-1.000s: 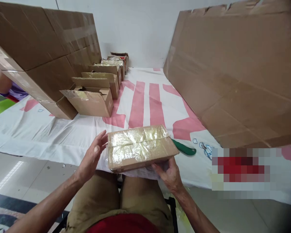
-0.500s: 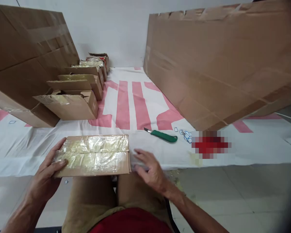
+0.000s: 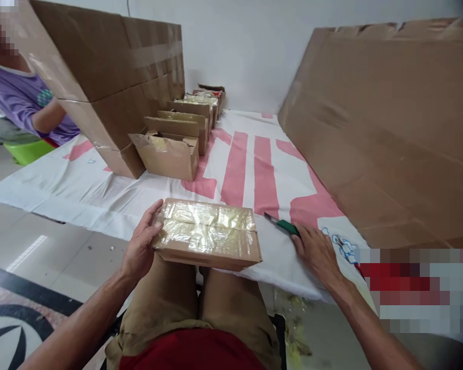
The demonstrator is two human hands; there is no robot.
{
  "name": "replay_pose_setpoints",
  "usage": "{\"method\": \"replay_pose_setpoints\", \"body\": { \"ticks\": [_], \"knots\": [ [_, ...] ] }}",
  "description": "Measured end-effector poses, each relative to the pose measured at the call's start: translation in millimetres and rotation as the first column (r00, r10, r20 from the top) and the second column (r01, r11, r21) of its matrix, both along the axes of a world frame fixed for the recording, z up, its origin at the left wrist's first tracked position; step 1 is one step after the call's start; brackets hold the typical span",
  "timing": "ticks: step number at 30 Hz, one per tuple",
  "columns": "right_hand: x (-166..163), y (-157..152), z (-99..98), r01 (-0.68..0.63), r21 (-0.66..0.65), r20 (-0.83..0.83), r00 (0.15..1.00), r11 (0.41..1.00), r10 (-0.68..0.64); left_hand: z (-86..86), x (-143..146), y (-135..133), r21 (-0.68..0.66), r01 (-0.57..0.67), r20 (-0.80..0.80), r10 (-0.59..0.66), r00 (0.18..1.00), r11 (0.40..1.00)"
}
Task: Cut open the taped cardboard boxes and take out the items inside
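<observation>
A small cardboard box with shiny clear tape across its top lies at the front edge of the cloth-covered table. My left hand grips its left end, thumb on top and fingers along the far corner. To the right of the box, my right hand closes over the rear of a green utility knife. Its blade points left and away from me, and the back of its handle is hidden under my fingers. The knife rests low at the table surface.
Several opened small boxes stand in a row beside stacked large cartons on the left. Another large carton rises on the right. Small blue-edged scraps lie near my right hand. A person in a purple top sits beyond the left cartons.
My right hand has moved from beside the box's right end over to the utility knife and taken hold of it. The view has swung left. My left hand stays on the box.
</observation>
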State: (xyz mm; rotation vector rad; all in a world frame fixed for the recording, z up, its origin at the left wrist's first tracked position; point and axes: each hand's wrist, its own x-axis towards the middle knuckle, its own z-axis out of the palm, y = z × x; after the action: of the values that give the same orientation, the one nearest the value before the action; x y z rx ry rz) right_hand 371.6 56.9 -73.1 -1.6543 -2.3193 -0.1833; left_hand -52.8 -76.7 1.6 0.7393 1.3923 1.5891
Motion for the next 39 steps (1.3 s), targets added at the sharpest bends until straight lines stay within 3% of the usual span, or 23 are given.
{"method": "replay_pose_setpoints", "body": {
  "ticks": [3,5,7,9,11,15,20,27,31,35,37,39],
  "knots": [
    [1.8,-7.8,36.7,-0.006,0.003,-0.172,0.985,1.000,0.006,4.4,-9.2,3.8,0.092,-0.009,-0.039,0.013,0.999,0.996],
    [-3.9,-18.1,73.6,0.049,-0.064,-0.294,0.954,0.997,-0.066,5.5,-14.8,6.6,0.141,0.040,-0.131,-0.022,0.991,0.989],
    [-20.5,-30.4,110.0,0.018,-0.109,-0.361,0.931,0.994,-0.057,3.4,-17.9,9.9,0.130,0.121,-0.218,-0.091,0.972,0.984],
    [-47.8,-41.9,137.6,-0.140,-0.078,-0.387,0.917,0.987,0.099,-1.8,-17.8,13.5,0.099,0.168,-0.220,-0.143,0.965,0.981],
    [-81.7,-49.8,154.1,-0.349,-0.059,-0.372,0.877,0.935,0.304,-8.5,-16.0,16.2,0.082,0.188,-0.150,-0.175,0.973,0.979],
    [-145.3,-51.8,166.5,-0.607,-0.106,-0.298,0.775,0.787,0.557,-18.7,-12.9,17.0,0.121,0.194,-0.067,-0.187,0.980,0.974],
    [-188.5,-43.3,172.9,-0.682,-0.142,-0.181,0.730,0.717,0.659,-25.4,-14.7,15.8,0.174,0.228,-0.064,-0.220,0.973,0.958],
    [-209.2,-39.3,167.8,-0.701,-0.139,0.013,0.705,0.699,0.709,-31.5,-16.1,15.9,0.203,0.250,-0.054,-0.244,0.968,0.947],
    [-216.0,-42.0,171.3,-0.658,-0.136,0.212,0.711,0.741,0.670,-32.1,-15.7,15.4,0.205,0.258,-0.045,-0.254,0.966,0.944],
    [-216.0,-47.4,189.4,-0.578,-0.239,0.368,0.690,0.780,0.623,-29.8,-15.8,14.3,0.196,0.249,-0.038,-0.247,0.968,0.948],
    [-211.3,-48.3,196.5,-0.550,-0.293,0.390,0.678,0.782,0.623,-28.5,-15.5,14.3,0.172,0.242,-0.023,-0.241,0.970,0.955],
    [-202.9,-46.0,196.3,-0.558,-0.259,0.293,0.733,0.789,0.614,-27.8,-15.1,14.7,0.155,0.231,-0.013,-0.232,0.973,0.960]
  ]
}}
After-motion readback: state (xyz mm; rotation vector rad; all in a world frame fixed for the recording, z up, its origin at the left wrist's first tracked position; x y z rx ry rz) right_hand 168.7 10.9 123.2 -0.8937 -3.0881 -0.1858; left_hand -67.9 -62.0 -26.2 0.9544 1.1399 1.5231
